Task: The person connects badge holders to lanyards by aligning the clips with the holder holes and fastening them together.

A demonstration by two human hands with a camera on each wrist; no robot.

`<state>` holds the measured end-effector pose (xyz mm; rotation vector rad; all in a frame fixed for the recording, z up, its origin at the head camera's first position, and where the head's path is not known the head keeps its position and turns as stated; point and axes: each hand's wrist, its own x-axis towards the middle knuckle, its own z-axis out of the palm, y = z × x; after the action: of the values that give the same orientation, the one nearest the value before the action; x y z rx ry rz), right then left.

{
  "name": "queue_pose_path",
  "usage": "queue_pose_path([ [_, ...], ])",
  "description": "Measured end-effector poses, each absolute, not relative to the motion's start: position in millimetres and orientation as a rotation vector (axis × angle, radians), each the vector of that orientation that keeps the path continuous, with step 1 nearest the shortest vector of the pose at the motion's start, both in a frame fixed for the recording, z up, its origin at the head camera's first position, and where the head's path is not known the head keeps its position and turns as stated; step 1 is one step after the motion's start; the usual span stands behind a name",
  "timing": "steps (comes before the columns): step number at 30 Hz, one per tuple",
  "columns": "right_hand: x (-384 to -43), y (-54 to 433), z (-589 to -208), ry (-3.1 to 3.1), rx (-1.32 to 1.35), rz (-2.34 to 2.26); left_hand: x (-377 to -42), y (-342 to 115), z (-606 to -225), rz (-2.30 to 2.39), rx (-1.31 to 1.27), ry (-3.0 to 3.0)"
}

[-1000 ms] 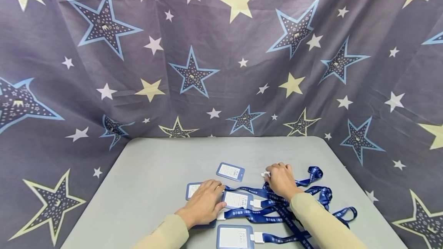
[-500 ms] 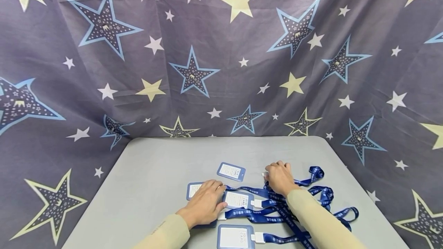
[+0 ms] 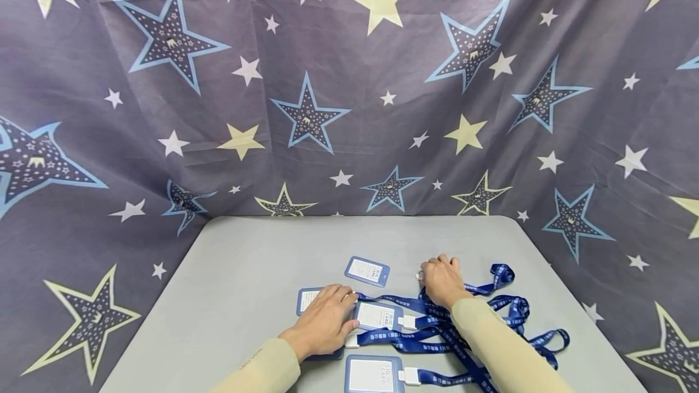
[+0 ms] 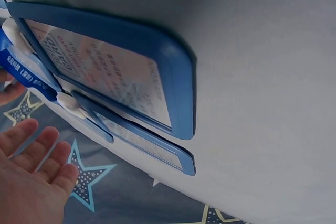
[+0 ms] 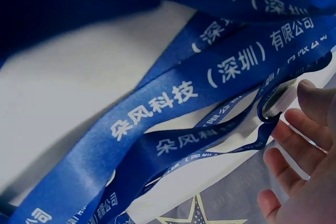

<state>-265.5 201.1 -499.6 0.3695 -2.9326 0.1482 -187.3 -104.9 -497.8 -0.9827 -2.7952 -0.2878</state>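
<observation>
In the head view my left hand (image 3: 323, 321) lies over the badge holders, its fingers extended. The left wrist view shows its fingers (image 4: 48, 153) slightly bent and apart from the blue-framed badge holder (image 4: 105, 66). My right hand (image 3: 443, 282) pinches a white lanyard clip (image 3: 420, 275), mostly covered by the fingers. In the right wrist view, thumb and forefinger meet at that clip, beside blue lanyard straps (image 5: 173, 90) with white lettering. A loose badge holder (image 3: 368, 271) lies left of the right hand. Another badge holder (image 3: 378, 316) sits between the hands, attached to its strap.
At the front lies a badge holder (image 3: 374, 375) with its white clip and strap. Tangled blue lanyards (image 3: 513, 314) spread to the right of the grey table (image 3: 246, 259). A star-patterned curtain (image 3: 338, 77) stands behind the table.
The right-hand fingers have shifted slightly, and less of the white clip shows beside them. My left hand stays on the badge holders. The whole head view has drifted a little.
</observation>
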Motion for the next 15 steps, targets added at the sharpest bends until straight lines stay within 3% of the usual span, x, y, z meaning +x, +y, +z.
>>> queue_pose_path([
  [15,-265.4,200.5,-499.8,-2.982,0.346,0.08,-189.6,-103.9,-500.8,-0.277,-0.989,-2.79],
])
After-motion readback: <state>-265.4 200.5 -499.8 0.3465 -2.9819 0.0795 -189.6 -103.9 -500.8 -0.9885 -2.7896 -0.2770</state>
